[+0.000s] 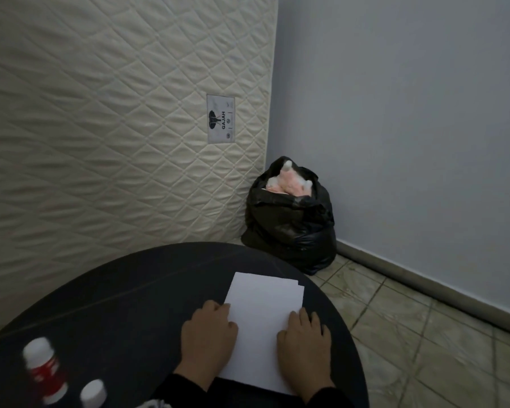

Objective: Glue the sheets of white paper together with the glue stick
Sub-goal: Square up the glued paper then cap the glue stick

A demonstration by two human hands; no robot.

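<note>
A stack of white paper sheets [262, 313] lies on the round dark table [124, 295], its far corners slightly fanned. My left hand [208, 334] rests flat on the sheets' left edge. My right hand [304, 340] lies flat on the right side of the top sheet. A red and white glue stick [46, 369] with a white cap stands at the table's near left, blurred. A second white cap [93, 391] stands just right of it.
A quilted cream mattress [115, 128] leans upright behind the table. A black bin bag [289, 219] with pink and white stuff sits in the corner on the tiled floor [424, 334]. The table's right edge is close to my right hand.
</note>
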